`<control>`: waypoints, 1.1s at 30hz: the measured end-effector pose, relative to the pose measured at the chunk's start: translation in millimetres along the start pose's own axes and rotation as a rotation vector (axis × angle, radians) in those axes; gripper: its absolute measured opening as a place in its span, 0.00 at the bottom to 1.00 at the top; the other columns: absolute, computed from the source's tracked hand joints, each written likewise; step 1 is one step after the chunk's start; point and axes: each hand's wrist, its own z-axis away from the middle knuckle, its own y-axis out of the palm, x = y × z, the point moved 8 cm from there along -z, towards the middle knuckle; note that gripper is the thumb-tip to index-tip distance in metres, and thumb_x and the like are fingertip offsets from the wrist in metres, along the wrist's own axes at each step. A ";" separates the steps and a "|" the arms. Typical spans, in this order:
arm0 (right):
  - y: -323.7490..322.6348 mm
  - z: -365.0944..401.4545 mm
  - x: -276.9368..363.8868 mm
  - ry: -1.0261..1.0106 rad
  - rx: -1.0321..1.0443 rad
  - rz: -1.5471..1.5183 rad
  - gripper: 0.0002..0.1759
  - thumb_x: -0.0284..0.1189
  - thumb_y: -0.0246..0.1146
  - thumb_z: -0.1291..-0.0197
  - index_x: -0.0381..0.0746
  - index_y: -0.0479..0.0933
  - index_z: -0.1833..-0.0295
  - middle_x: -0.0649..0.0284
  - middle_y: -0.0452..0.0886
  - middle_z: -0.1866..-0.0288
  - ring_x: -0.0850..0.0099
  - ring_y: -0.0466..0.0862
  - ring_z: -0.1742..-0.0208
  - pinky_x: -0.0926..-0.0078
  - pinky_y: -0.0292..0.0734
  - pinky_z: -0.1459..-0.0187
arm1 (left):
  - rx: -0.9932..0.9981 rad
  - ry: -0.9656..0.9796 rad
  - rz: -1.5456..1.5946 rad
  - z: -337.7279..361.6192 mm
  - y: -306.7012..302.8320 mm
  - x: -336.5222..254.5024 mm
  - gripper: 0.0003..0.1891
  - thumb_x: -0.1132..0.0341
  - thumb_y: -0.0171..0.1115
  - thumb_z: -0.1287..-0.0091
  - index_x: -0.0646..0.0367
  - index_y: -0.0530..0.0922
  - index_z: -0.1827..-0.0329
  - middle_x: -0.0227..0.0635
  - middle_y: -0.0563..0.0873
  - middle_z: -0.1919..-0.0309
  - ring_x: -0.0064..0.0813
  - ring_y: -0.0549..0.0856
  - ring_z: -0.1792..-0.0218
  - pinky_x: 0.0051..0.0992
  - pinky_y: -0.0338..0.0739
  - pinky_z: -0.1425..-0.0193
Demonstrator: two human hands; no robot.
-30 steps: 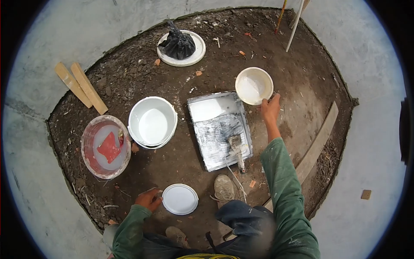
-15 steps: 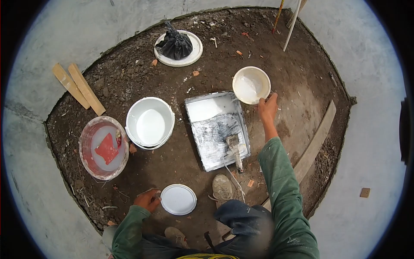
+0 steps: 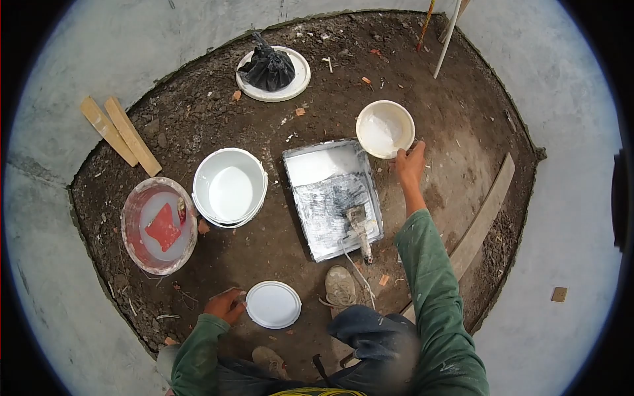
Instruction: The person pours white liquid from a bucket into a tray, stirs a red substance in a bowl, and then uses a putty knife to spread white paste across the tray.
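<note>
My right hand reaches forward and grips the near rim of a small white tub of paint standing on the dirt. Left of it lies a paint tray with white paint at its far end and a brush resting near its front. My left hand rests low on the ground, fingers touching the edge of a round white lid. A larger white bucket with paint inside stands left of the tray.
A reddish bucket with a red scraper inside sits far left. Two wooden slats lie on the concrete. A black bag on a white lid is at the back. A plank runs along the right. My shoe is near the tray.
The view shifted slightly, so everything sits a little left and up compared with a second ago. My right hand stays on the small tub's rim; my left hand stays by the lid.
</note>
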 end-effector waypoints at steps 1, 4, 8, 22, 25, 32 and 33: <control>-1.3 2.9 3.4 0.044 0.024 -0.033 0.21 0.23 0.60 0.39 0.27 0.65 0.43 0.37 0.82 0.59 0.47 0.88 0.62 0.53 0.83 0.61 | -0.004 0.005 0.005 0.2 -0.6 -1.2 0.24 0.54 0.65 0.34 0.59 0.80 0.40 0.48 0.88 0.59 0.46 0.88 0.60 0.41 0.80 0.53; -4.0 3.3 11.6 -0.036 -0.012 0.021 0.21 0.23 0.60 0.39 0.26 0.64 0.43 0.37 0.82 0.59 0.48 0.89 0.64 0.54 0.83 0.63 | 0.010 0.001 0.003 -0.8 1.1 1.0 0.24 0.54 0.65 0.34 0.60 0.80 0.40 0.48 0.88 0.58 0.46 0.88 0.60 0.41 0.81 0.53; -8.5 10.6 19.9 0.064 0.042 -0.051 0.21 0.23 0.60 0.39 0.26 0.64 0.42 0.38 0.82 0.61 0.49 0.89 0.66 0.55 0.84 0.64 | 0.012 -0.007 0.036 -0.2 1.2 0.3 0.24 0.54 0.65 0.34 0.60 0.80 0.39 0.48 0.88 0.58 0.46 0.88 0.59 0.41 0.81 0.52; -1.4 -0.2 2.4 -0.067 -0.023 0.038 0.22 0.24 0.61 0.38 0.27 0.64 0.43 0.40 0.82 0.62 0.49 0.88 0.66 0.53 0.83 0.64 | 0.007 -0.023 -0.004 1.9 -0.5 -0.6 0.26 0.52 0.64 0.33 0.58 0.79 0.37 0.49 0.88 0.56 0.47 0.88 0.58 0.42 0.80 0.50; 0.3 -2.8 -0.8 -0.080 -0.020 0.042 0.21 0.24 0.60 0.39 0.27 0.64 0.43 0.41 0.83 0.62 0.51 0.89 0.68 0.56 0.85 0.67 | 0.040 -0.055 -0.009 2.0 -2.7 -5.4 0.26 0.52 0.64 0.33 0.58 0.79 0.37 0.49 0.88 0.55 0.47 0.88 0.58 0.42 0.80 0.50; 6.4 6.1 -2.1 0.225 0.164 -0.275 0.20 0.21 0.58 0.38 0.27 0.64 0.42 0.43 0.83 0.58 0.57 0.91 0.67 0.66 0.90 0.70 | 0.034 -0.059 -0.028 1.0 -1.4 -2.7 0.26 0.53 0.64 0.33 0.57 0.79 0.36 0.47 0.88 0.55 0.45 0.88 0.58 0.42 0.80 0.50; 9.6 9.2 -4.8 0.284 0.215 -0.354 0.20 0.21 0.59 0.38 0.27 0.64 0.42 0.44 0.83 0.58 0.57 0.91 0.67 0.66 0.90 0.70 | 0.026 -0.037 -0.028 -0.2 -1.0 -2.7 0.26 0.53 0.64 0.33 0.57 0.79 0.36 0.47 0.88 0.56 0.45 0.88 0.58 0.42 0.80 0.51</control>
